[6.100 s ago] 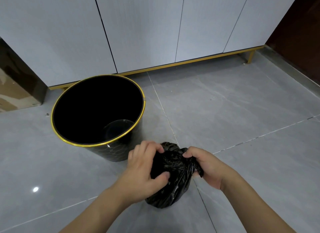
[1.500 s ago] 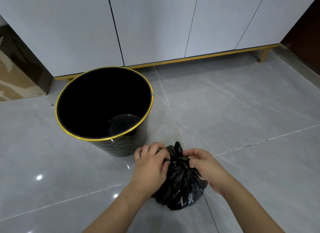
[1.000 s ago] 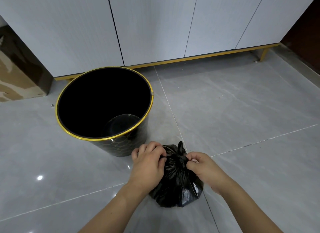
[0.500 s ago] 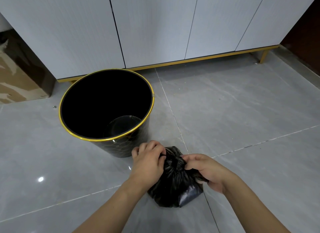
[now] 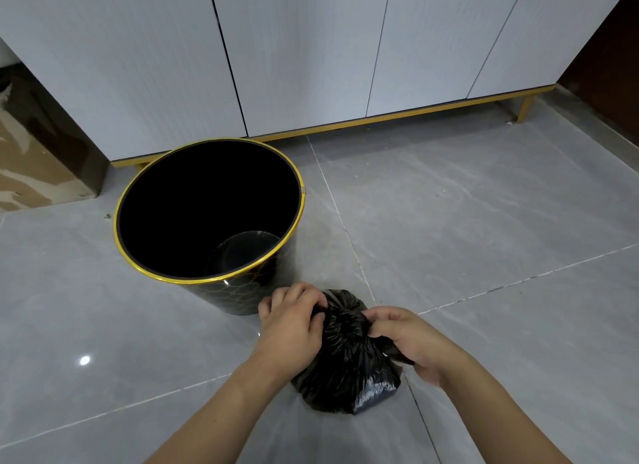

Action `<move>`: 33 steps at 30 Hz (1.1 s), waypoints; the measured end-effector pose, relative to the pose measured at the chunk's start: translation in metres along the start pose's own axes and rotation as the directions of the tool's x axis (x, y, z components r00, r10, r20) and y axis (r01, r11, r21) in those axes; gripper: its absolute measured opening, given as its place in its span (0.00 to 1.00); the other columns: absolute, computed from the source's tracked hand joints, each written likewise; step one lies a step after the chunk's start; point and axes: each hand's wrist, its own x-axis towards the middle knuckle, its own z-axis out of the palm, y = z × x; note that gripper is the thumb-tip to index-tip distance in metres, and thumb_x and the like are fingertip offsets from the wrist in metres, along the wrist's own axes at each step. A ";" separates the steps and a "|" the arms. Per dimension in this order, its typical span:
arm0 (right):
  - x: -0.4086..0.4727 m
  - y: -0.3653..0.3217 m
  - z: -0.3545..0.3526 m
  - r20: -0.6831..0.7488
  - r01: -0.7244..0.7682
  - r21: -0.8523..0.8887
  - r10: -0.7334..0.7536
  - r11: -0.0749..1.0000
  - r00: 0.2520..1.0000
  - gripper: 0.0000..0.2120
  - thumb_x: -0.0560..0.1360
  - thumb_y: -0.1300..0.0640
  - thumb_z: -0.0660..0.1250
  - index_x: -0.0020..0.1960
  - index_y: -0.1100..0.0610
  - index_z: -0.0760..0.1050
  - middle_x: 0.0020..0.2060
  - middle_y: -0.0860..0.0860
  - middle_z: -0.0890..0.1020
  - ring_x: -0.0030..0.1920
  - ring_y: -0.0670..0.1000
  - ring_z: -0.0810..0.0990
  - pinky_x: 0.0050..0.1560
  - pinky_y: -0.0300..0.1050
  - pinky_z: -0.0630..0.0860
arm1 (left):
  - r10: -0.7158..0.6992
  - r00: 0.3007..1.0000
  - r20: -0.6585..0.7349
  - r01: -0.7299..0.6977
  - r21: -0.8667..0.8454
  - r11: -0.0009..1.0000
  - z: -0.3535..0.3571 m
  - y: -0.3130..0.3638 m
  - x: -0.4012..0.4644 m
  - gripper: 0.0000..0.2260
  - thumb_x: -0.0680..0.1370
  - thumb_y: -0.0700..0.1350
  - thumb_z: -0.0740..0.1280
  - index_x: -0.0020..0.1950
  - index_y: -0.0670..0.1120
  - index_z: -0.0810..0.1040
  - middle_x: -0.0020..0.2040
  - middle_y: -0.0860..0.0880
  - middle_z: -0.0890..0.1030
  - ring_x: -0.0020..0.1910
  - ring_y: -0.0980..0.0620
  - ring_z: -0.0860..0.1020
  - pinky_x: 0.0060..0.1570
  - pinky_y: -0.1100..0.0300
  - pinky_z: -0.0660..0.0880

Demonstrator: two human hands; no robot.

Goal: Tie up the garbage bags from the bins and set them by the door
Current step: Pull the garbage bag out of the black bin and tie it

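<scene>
A small black garbage bag [image 5: 347, 367] sits on the grey tile floor, its top gathered into a tight bunch. My left hand [image 5: 292, 329] grips the bunched plastic on the bag's left side with curled fingers. My right hand [image 5: 406, 339] pinches the plastic on the right side of the bunch, with a strip of bag running under its palm. Just behind and to the left stands a round black bin [image 5: 242, 292] with a gold rim; no bag lines it and its bottom shows.
White cabinet doors [image 5: 311, 55] on a gold base rail run along the back. A gold cabinet leg [image 5: 525, 107] stands at the right. A brown panel [image 5: 38, 159] is at the far left and dark woodwork [image 5: 608, 49] at the far right.
Both hands have kept working the bag's top; the loose tail that stuck up a second ago is now pulled down into the bunch. The bin has not moved.
</scene>
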 end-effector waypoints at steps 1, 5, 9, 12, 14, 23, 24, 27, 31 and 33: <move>0.001 0.001 -0.001 -0.008 -0.001 0.022 0.001 1.000 1.000 0.14 0.68 0.64 0.64 0.51 0.62 0.81 0.42 0.58 0.84 0.41 0.54 0.81 0.40 0.43 0.76 | 0.024 1.000 -0.001 -0.024 -0.036 0.999 -0.002 0.001 -0.002 0.11 0.74 0.45 0.63 0.55 0.56 0.72 0.57 0.62 0.70 0.60 0.56 0.64 0.58 0.62 0.51; -0.001 -0.002 -0.001 -0.096 0.036 0.086 -0.028 0.996 0.995 0.17 0.69 0.69 0.55 0.47 0.61 0.82 0.41 0.56 0.84 0.39 0.53 0.82 0.35 0.39 0.77 | 0.141 0.990 0.009 -0.140 -0.078 0.987 -0.007 0.006 -0.011 0.20 0.69 0.52 0.63 0.61 0.58 0.70 0.60 0.62 0.66 0.61 0.60 0.61 0.63 0.61 0.51; -0.003 -0.005 0.003 -0.144 0.085 0.145 -0.064 0.986 0.988 0.18 0.69 0.71 0.53 0.51 0.64 0.78 0.40 0.57 0.81 0.33 0.49 0.79 0.27 0.35 0.72 | 0.199 0.980 0.003 -0.199 0.006 0.980 0.000 0.012 -0.009 0.17 0.70 0.61 0.64 0.57 0.60 0.75 0.62 0.61 0.66 0.64 0.58 0.60 0.63 0.62 0.48; -0.002 -0.005 0.003 -0.192 0.132 0.113 -0.108 0.985 0.975 0.19 0.70 0.73 0.52 0.52 0.62 0.76 0.44 0.56 0.79 0.37 0.51 0.77 0.31 0.39 0.72 | 0.227 0.973 0.032 -0.228 0.051 0.972 0.006 0.016 -0.008 0.14 0.71 0.60 0.64 0.53 0.58 0.78 0.63 0.60 0.68 0.65 0.55 0.61 0.63 0.62 0.47; -0.001 -0.006 0.004 -0.227 0.158 0.093 -0.133 0.983 0.965 0.19 0.70 0.73 0.53 0.52 0.59 0.76 0.45 0.53 0.79 0.38 0.50 0.76 0.34 0.41 0.71 | 0.222 0.975 0.028 -0.223 0.051 0.973 0.006 0.022 -0.008 0.10 0.72 0.56 0.63 0.50 0.56 0.78 0.61 0.60 0.70 0.64 0.53 0.64 0.61 0.62 0.48; 0.004 -0.007 0.003 -0.337 0.351 0.023 -0.323 0.936 0.885 0.22 0.71 0.73 0.56 0.48 0.49 0.77 0.45 0.50 0.68 0.30 0.53 0.64 0.31 0.46 0.63 | -0.294 0.942 0.161 0.336 -0.452 0.827 -0.026 0.041 -0.002 0.16 0.76 0.47 0.59 0.28 0.49 0.64 0.30 0.54 0.69 0.36 0.51 0.69 0.43 0.52 0.66; 0.004 -0.010 0.004 -0.333 0.373 0.030 -0.342 0.927 0.879 0.22 0.70 0.73 0.57 0.48 0.49 0.77 0.44 0.50 0.67 0.31 0.53 0.63 0.32 0.48 0.62 | -0.313 0.931 0.189 0.366 -0.475 0.800 -0.028 0.041 -0.002 0.16 0.75 0.47 0.60 0.29 0.48 0.61 0.28 0.53 0.65 0.32 0.50 0.66 0.37 0.54 0.64; 0.001 -0.019 -0.004 -0.362 0.422 0.061 -0.374 0.904 0.854 0.24 0.68 0.77 0.55 0.48 0.52 0.76 0.39 0.49 0.64 0.28 0.47 0.60 0.28 0.44 0.58 | -0.364 0.903 0.229 0.431 -0.467 0.772 -0.034 0.031 -0.004 0.15 0.76 0.45 0.60 0.30 0.47 0.61 0.27 0.50 0.61 0.29 0.50 0.62 0.32 0.55 0.59; 0.005 -0.016 -0.023 -0.444 0.405 0.091 -0.327 0.910 0.834 0.23 0.67 0.79 0.53 0.46 0.54 0.73 0.36 0.49 0.62 0.25 0.44 0.59 0.23 0.38 0.57 | -0.412 0.894 0.178 0.444 -0.220 0.869 -0.034 0.007 -0.013 0.16 0.77 0.48 0.59 0.30 0.46 0.62 0.26 0.50 0.65 0.29 0.48 0.65 0.32 0.55 0.60; 0.010 -0.004 -0.022 -0.435 0.350 0.036 -0.301 0.936 0.849 0.20 0.68 0.77 0.54 0.46 0.54 0.73 0.36 0.50 0.62 0.26 0.45 0.60 0.24 0.38 0.59 | -0.421 0.897 0.135 0.439 -0.150 0.886 -0.029 0.001 -0.017 0.16 0.77 0.47 0.59 0.30 0.45 0.63 0.29 0.48 0.69 0.32 0.46 0.69 0.34 0.54 0.62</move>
